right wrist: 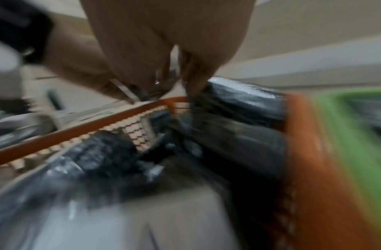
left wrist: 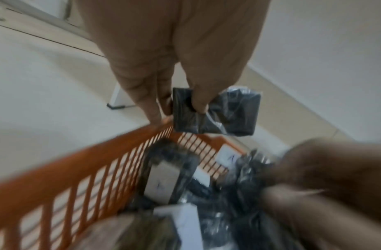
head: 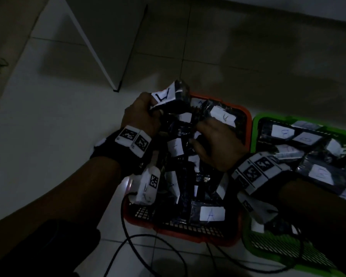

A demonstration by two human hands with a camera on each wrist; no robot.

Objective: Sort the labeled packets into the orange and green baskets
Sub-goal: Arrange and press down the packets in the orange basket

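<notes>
While both hands work inside the orange basket (head: 246,116):
Left hand (head: 142,114): grips packet (head: 168,96), lifted.
Right hand (head: 214,140): buried among packets; grasp unclear.
Next: read label, choose orange or green basket (head: 256,124).

Dim room; pale tiled floor (head: 48,136); white furniture leg (head: 92,47).

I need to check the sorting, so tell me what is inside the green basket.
The green basket holds black wrapped packets with white labels; some handwritten letters look like B. The right hand and its wrist gear cover the basket's near left part, and lower packets are hidden.
</notes>
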